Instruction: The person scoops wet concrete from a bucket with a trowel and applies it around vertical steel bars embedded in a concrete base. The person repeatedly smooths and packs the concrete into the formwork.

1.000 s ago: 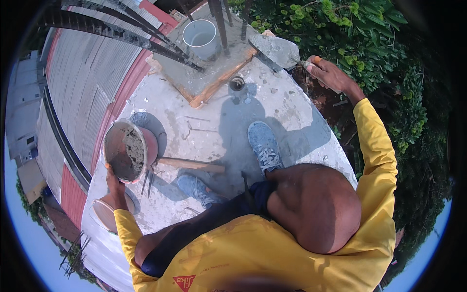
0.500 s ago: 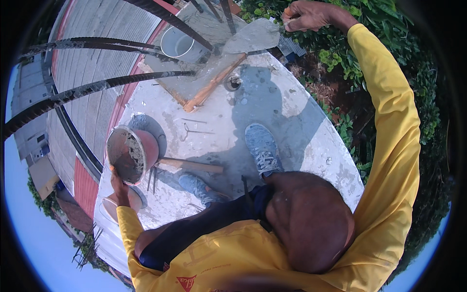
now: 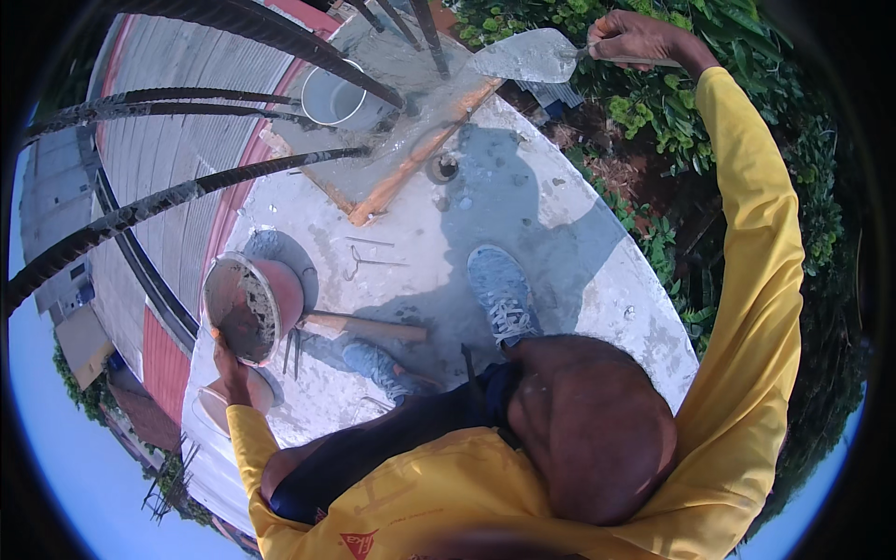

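My right hand [image 3: 639, 39] is stretched out at the upper right, its fingers closed round the handle of a trowel. The pointed, grey-smeared trowel blade [image 3: 530, 56] reaches left to the corner of a wet mortar patch [image 3: 425, 110] edged with wooden boards [image 3: 411, 177]. At the left, my left hand [image 3: 230, 366] grips the near rim of a pinkish-red bucket [image 3: 283, 289]. That bucket leans with its mouth toward me, and grey mortar [image 3: 247, 322] coats its inside. Some of the left fingers are hidden behind the rim.
Bent steel rebars [image 3: 187, 187] sweep across the upper left, beside a white bucket [image 3: 336, 98]. A wooden-handled tool [image 3: 373, 327] and bent wires [image 3: 369, 257] lie on the concrete slab [image 3: 420, 243] near my shoes. Beyond its right edge the ground drops to plants [image 3: 653, 121].
My right hand has moved right and slightly down. The trowel blade has shifted right and now shows flatter, with its handle in sight. My left hand stays at the bucket.
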